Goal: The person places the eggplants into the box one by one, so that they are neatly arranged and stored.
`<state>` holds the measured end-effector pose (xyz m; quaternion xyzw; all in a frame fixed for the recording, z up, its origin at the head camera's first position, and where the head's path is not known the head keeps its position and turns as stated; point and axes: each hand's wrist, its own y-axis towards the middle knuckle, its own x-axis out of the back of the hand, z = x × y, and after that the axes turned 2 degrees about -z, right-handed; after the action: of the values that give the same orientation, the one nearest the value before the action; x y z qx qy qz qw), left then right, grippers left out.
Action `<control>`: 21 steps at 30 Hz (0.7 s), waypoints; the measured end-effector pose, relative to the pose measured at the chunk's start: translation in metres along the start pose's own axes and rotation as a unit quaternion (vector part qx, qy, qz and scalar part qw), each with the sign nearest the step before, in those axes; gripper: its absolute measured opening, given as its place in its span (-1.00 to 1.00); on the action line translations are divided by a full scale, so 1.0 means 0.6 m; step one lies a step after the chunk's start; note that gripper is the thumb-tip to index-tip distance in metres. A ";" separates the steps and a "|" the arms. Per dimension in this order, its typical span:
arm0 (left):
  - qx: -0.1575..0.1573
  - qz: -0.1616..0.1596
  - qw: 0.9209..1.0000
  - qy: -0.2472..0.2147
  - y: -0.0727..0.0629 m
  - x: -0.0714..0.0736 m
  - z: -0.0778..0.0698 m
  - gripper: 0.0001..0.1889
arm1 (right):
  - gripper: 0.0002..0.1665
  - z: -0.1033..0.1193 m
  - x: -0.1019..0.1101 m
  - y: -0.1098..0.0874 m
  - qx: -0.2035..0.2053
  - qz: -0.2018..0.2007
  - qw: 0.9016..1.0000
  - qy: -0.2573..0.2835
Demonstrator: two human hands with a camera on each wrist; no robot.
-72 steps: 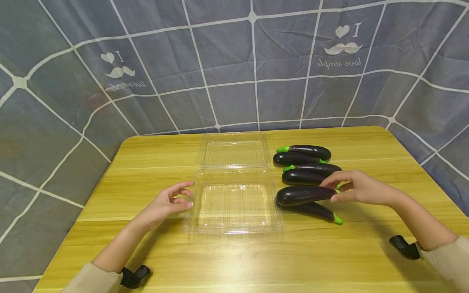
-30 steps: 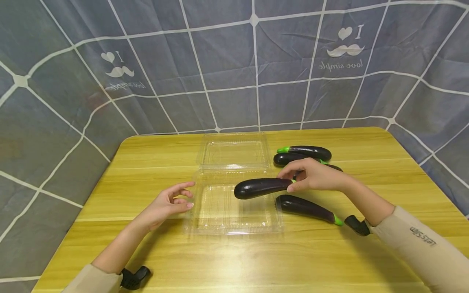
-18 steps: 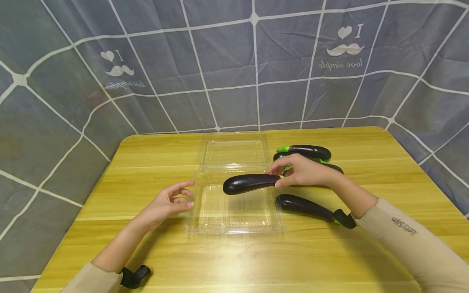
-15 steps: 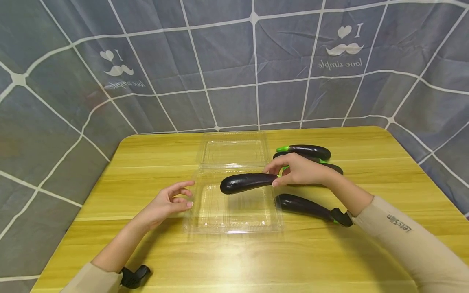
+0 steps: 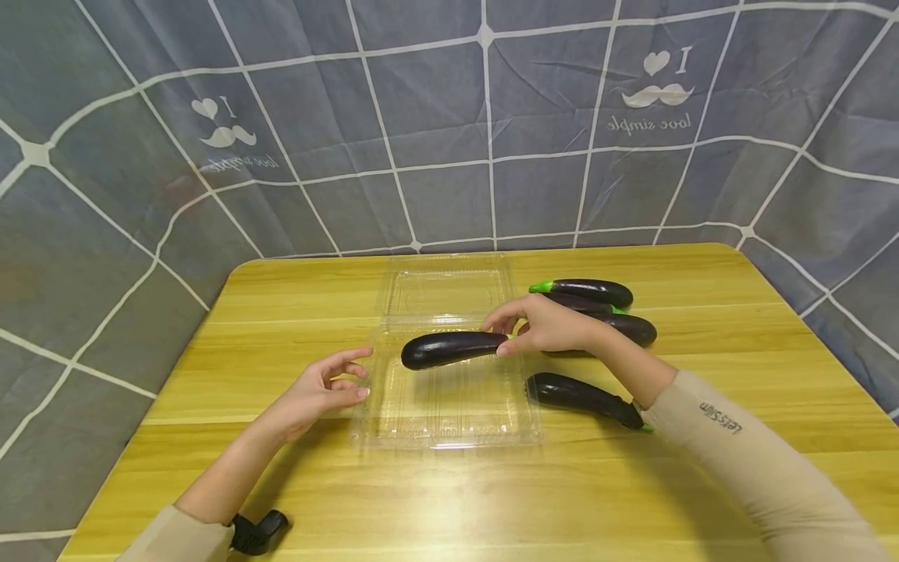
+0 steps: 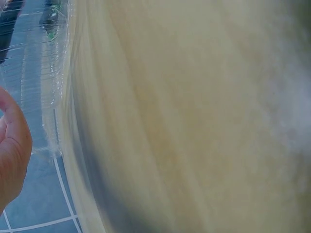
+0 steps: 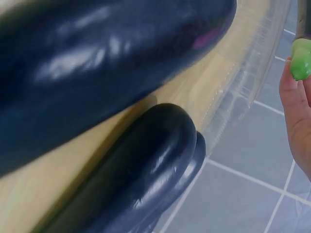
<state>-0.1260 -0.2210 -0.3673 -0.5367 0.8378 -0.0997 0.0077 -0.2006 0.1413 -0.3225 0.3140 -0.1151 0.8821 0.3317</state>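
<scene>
My right hand (image 5: 544, 326) pinches a dark purple eggplant (image 5: 449, 349) by its green stem end. The eggplant hangs roughly level over the back part of a clear plastic clamshell box, its round end pointing left. In the right wrist view the green stem (image 7: 302, 60) sits between the fingertips of that hand. My left hand (image 5: 326, 386) holds nothing; its fingers are loosely bent beside the left rim (image 5: 370, 390) of the box. The left wrist view catches the left hand (image 6: 13, 150) at its left edge, close to the clear plastic (image 6: 51, 87).
The box's lid (image 5: 449, 295) lies folded back toward the cloth wall (image 5: 449, 187). Right of the box, one eggplant (image 5: 576, 392) lies under the right forearm, partly hidden by it. Several more, including a rear eggplant (image 5: 593, 292), are grouped farther back on the wooden table (image 5: 449, 507).
The right hand has lifted an eggplant from the right-hand group and carried it left over the box, still drifting left in the last half second. The left hand stays where it was.
</scene>
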 end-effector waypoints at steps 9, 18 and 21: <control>0.003 -0.001 1.000 -0.002 -0.002 0.000 0.002 -0.28 | -0.58 -0.005 -0.017 0.025 0.012 -0.002 1.000 -0.017; 0.000 -0.001 1.000 -0.005 -0.001 0.000 0.004 -0.27 | -0.60 -0.010 -0.035 0.041 0.013 -0.009 1.000 -0.014; -0.001 -0.002 1.000 -0.006 0.000 -0.001 0.004 -0.27 | -0.61 -0.009 -0.041 0.046 0.006 -0.012 1.000 -0.015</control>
<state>-0.1253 -0.2212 -0.3699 -0.5390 0.8368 -0.0954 0.0121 -0.2069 0.1102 -0.3419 0.3302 -0.1113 0.8740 0.3386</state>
